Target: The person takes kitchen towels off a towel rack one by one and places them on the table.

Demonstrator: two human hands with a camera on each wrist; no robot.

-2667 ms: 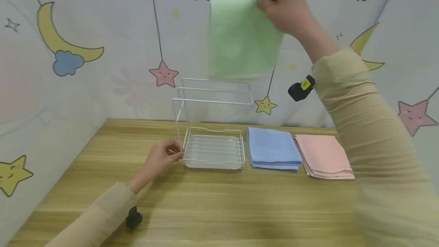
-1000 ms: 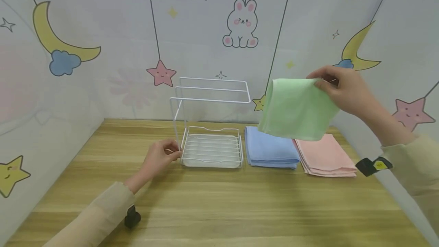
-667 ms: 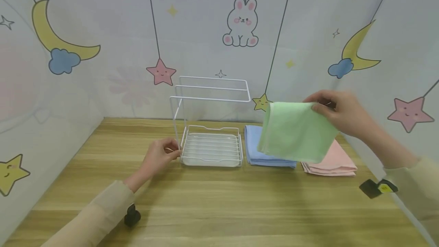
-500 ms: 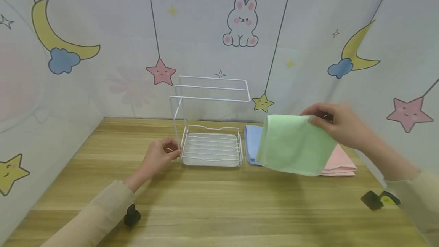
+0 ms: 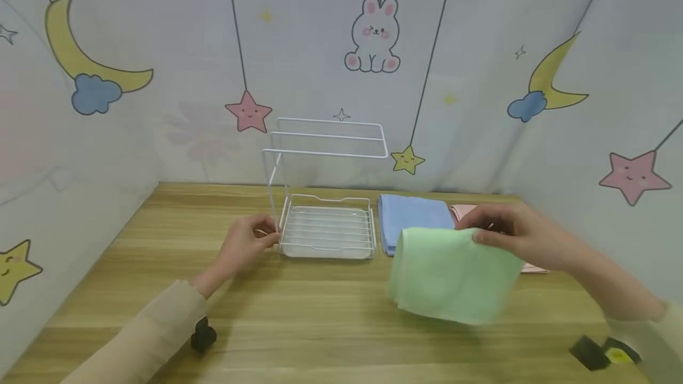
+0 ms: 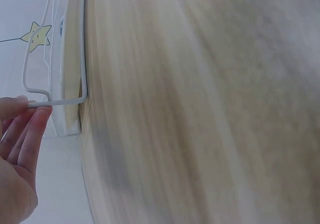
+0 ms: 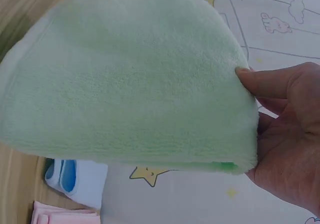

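Note:
In the head view my right hand [image 5: 525, 236] pinches a folded light-green cloth [image 5: 453, 277] by its top edge. The cloth hangs over the table in front of the blue and pink cloths and partly hides them. The right wrist view shows the thumb on the near face of the green cloth [image 7: 130, 79]. My left hand [image 5: 245, 242] pinches a thin white wire at the left front corner of a white wire rack [image 5: 325, 154]. Up close in the left wrist view, thumb and fingers of the left hand [image 6: 22, 139] close on that wire [image 6: 67, 102].
A clear tray [image 5: 328, 249] sits in the rack's base. Just right of the rack lies a folded blue cloth [image 5: 413, 213], with a folded pink cloth [image 5: 535, 268] beyond it, mostly covered. The wooden table [image 5: 299, 325] meets a patterned backdrop [image 5: 187, 105] behind.
My right hand has brought the green cloth down from above the rack, rightward past the blue and pink cloths, toward the front. The left hand stays at the rack's corner.

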